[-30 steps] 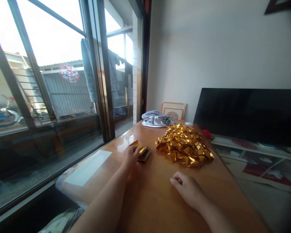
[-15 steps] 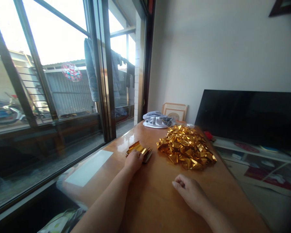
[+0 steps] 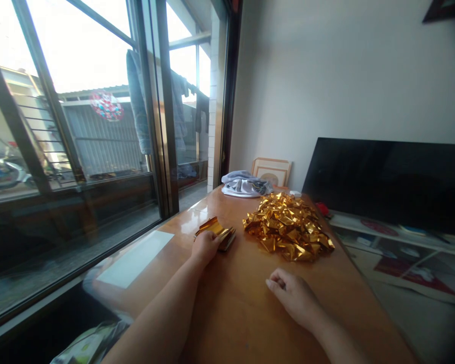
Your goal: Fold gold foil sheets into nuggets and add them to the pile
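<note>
My left hand (image 3: 206, 247) is closed on the near edge of a small stack of gold foil paper (image 3: 219, 228), whose sheets curl up at the far side. The stack lies on the wooden table (image 3: 227, 308). My right hand (image 3: 288, 293) rests low over the table's right half, fingers curled in; whether anything is inside them is hidden. Beyond it spreads a large heap of folded gold foil pieces (image 3: 291, 227), apart from both hands.
A pale rectangular sheet (image 3: 136, 258) lies along the left edge near the window (image 3: 106, 126). Folded cloth (image 3: 246, 184) and a framed picture (image 3: 272, 172) are at the far end. A black television (image 3: 390, 182) stands right, above a shelf (image 3: 387, 232).
The whole view has shifted slightly. My left hand has moved a little on the gold foil stack, with a sheet's edge lifted higher. My right hand stays curled in place.
</note>
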Available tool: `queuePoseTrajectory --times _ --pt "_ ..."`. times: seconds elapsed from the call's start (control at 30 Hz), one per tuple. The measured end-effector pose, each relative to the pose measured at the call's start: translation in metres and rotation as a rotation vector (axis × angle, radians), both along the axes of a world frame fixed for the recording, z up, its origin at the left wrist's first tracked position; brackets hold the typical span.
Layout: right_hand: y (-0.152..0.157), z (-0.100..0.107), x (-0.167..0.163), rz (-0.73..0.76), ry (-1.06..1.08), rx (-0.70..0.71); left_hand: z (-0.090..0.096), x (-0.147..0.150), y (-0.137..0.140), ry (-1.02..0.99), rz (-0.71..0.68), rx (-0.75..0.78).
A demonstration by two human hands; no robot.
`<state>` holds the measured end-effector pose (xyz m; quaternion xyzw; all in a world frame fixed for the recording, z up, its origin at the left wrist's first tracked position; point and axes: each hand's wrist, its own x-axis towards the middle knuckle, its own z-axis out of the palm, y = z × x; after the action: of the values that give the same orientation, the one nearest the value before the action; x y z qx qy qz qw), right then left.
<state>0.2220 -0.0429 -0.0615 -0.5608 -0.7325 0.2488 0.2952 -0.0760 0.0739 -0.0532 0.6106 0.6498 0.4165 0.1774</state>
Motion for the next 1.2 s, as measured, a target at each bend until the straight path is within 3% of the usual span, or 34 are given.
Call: queuePoseTrajectory --times 0.37,0.67,0.97,1.2 --pt "0.0 0.001 0.001 0.004 -0.021 -0.01 -0.01 -0.003 0.004 -0.161 0.005 -0.027" --pt "-0.003 0.009 -0.007 -0.052 -0.044 0.021 0.014 0.002 -0.007 -0.261 0.015 0.03" --pt "-0.009 0.022 -0.009 -0.08 0.039 0.02 0.037 0.0 -0.019 -0.401 0.07 -0.005" --pt "-0.003 0.021 -0.011 -0.128 0.009 -0.041 0.035 -0.006 -0.015 -0.345 0.176 -0.003"
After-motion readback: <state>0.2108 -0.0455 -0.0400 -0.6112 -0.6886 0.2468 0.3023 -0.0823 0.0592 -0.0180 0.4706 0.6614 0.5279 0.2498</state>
